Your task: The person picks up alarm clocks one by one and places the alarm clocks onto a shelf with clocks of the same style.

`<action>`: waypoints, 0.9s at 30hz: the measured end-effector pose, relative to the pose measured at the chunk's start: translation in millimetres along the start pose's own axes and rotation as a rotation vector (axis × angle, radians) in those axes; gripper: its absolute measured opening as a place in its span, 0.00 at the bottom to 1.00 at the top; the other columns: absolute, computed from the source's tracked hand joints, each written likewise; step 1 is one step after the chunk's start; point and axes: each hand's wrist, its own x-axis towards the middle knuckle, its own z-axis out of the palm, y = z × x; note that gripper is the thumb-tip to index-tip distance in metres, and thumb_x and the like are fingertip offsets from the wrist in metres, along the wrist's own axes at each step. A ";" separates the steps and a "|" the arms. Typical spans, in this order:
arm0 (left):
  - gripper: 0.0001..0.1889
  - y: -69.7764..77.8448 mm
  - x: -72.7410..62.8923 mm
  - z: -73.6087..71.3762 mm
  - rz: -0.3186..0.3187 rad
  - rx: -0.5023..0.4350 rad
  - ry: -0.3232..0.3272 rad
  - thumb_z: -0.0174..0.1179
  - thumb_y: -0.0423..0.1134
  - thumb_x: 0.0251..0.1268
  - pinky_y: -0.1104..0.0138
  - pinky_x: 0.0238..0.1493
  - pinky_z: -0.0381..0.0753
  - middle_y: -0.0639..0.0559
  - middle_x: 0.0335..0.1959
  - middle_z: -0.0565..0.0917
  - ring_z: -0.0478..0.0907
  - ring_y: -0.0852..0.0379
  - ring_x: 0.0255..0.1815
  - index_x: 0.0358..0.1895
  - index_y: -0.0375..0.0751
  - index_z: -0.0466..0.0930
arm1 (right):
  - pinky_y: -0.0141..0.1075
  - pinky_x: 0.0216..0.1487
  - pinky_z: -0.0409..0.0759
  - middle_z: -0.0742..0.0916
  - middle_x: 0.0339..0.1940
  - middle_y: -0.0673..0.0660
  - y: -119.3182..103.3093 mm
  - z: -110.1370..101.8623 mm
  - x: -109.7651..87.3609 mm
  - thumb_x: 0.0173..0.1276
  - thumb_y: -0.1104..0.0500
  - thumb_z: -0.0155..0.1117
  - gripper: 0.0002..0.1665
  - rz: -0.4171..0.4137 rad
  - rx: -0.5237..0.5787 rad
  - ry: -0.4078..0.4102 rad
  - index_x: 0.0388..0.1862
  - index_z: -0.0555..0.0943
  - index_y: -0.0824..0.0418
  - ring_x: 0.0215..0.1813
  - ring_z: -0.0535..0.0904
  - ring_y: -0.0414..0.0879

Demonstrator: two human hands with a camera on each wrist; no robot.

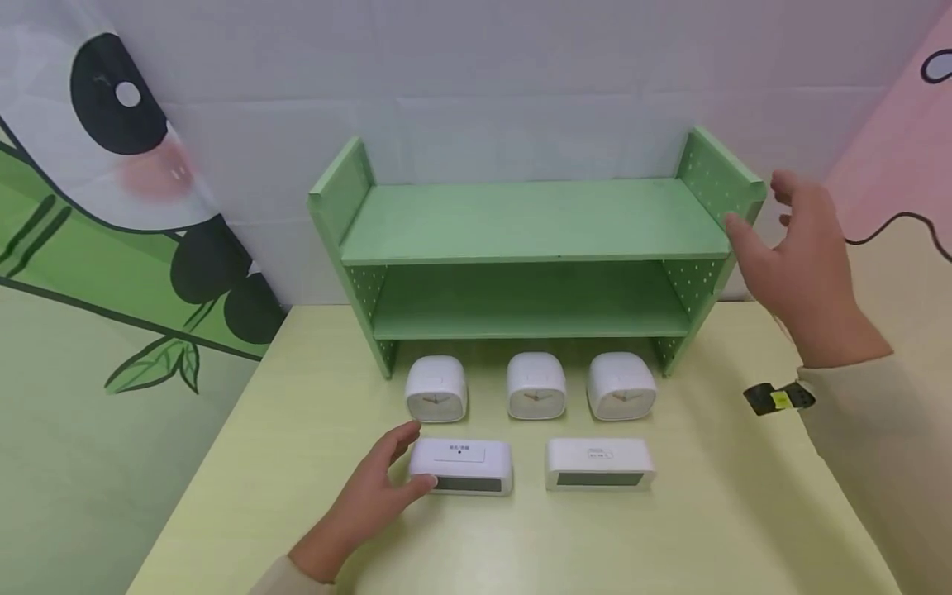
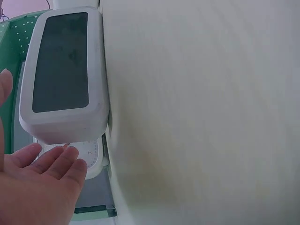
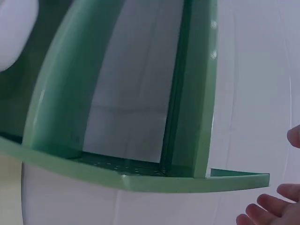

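Note:
My left hand (image 1: 375, 494) is at the left end of a white oblong digital clock (image 1: 461, 457), fingers apart, thumb tip overlapping its dark screen in the head view. From the left wrist, the same clock (image 2: 63, 75) shows its blank screen, with the fingertips (image 2: 70, 161) just off its end. Raised at the right, my right hand (image 1: 806, 256) has its thumb and fingers spread around the top front corner of the green shelf's side panel (image 1: 717, 178). The right wrist view shows those fingertips (image 3: 265, 206) beyond the panel's end. Neither hand holds anything.
A second white digital clock (image 1: 599, 463) lies to the right of the first. Behind them stand three small white dial clocks, left (image 1: 437, 388), middle (image 1: 536, 386) and right (image 1: 621, 386). The green two-tier shelf (image 1: 535, 223) stands against a cloth backdrop on the pale table (image 1: 513, 545).

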 end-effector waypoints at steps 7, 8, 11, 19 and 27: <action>0.42 -2.5 4.1 4.4 -0.017 -0.090 -0.034 0.77 0.43 0.59 0.44 0.73 0.64 0.42 0.73 0.73 0.69 0.38 0.73 0.75 0.40 0.66 | 0.40 0.77 0.58 0.61 0.82 0.59 3.5 0.9 26.7 0.79 0.41 0.49 0.44 0.184 0.148 -0.031 0.85 0.48 0.56 0.81 0.57 0.48; 0.42 -2.5 4.3 4.7 -0.022 -0.092 -0.040 0.77 0.43 0.59 0.43 0.72 0.64 0.42 0.72 0.73 0.69 0.38 0.72 0.75 0.40 0.67 | 0.40 0.76 0.60 0.62 0.81 0.59 5.7 1.6 28.7 0.79 0.41 0.49 0.44 0.194 0.155 -0.046 0.85 0.49 0.56 0.80 0.59 0.48; 0.41 -1.3 4.6 5.4 -0.033 -0.088 -0.069 0.76 0.42 0.60 0.42 0.72 0.63 0.41 0.71 0.74 0.70 0.37 0.72 0.75 0.40 0.67 | 0.43 0.72 0.66 0.67 0.77 0.63 12.6 4.6 32.6 0.79 0.39 0.49 0.44 0.208 0.158 -0.107 0.84 0.53 0.58 0.75 0.64 0.51; 0.32 3.6 3.9 3.6 0.019 -0.100 -0.135 0.69 0.39 0.69 0.43 0.71 0.65 0.38 0.69 0.75 0.70 0.35 0.71 0.72 0.38 0.67 | 0.53 0.74 0.63 0.66 0.76 0.61 21.8 16.0 35.3 0.82 0.41 0.42 0.38 0.245 0.331 -0.182 0.84 0.53 0.55 0.71 0.66 0.52; 0.32 3.0 9.2 4.4 -0.009 -0.183 -0.140 0.68 0.34 0.68 0.47 0.72 0.64 0.36 0.68 0.74 0.69 0.37 0.72 0.72 0.35 0.67 | 0.56 0.75 0.60 0.63 0.79 0.57 17.1 15.7 38.3 0.83 0.40 0.38 0.36 0.309 0.384 -0.148 0.85 0.52 0.45 0.72 0.63 0.50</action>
